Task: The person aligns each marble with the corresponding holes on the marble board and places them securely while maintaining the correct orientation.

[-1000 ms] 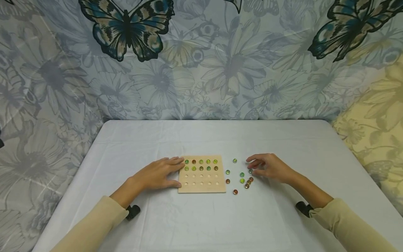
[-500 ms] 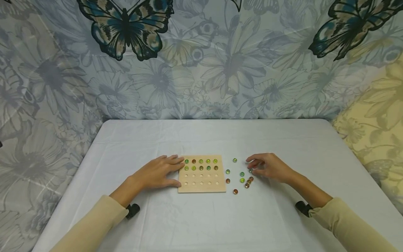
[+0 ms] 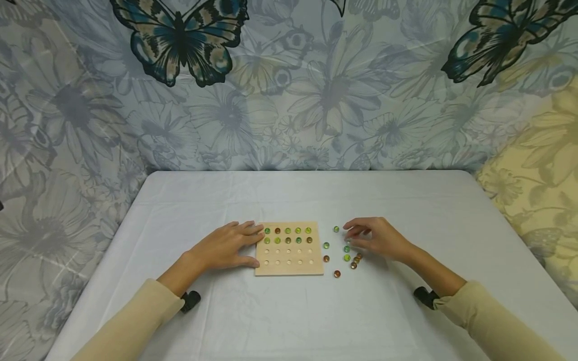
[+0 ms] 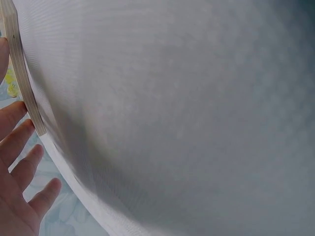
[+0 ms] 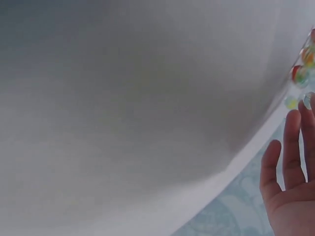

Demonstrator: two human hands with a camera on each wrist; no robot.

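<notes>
A pale wooden board (image 3: 289, 269) lies on the white table. Its two far rows hold green and brown marbles; the two near rows show bare hollows. My left hand (image 3: 226, 245) rests against its left side, fingers spread, fingertips on the edge and thumb by the near corner. In the left wrist view, fingertips touch the board's edge (image 4: 24, 78). Right of the board, my right hand (image 3: 381, 239) pinches a greenish marble (image 3: 348, 241) between thumb and fingers, just above the loose marbles. The right wrist view shows a clear marble (image 5: 307, 100) at the fingertips.
Several loose marbles lie right of the board, among them a green marble (image 3: 336, 229), a yellow-green marble (image 3: 346, 257) and a reddish marble (image 3: 337, 274). A white cloth covers the table (image 3: 271, 321). A patterned curtain (image 3: 289, 125) hangs behind it.
My right hand has moved a little left, toward the board, carrying the greenish marble from the right side of the loose marbles. My left hand stays in place on the board.
</notes>
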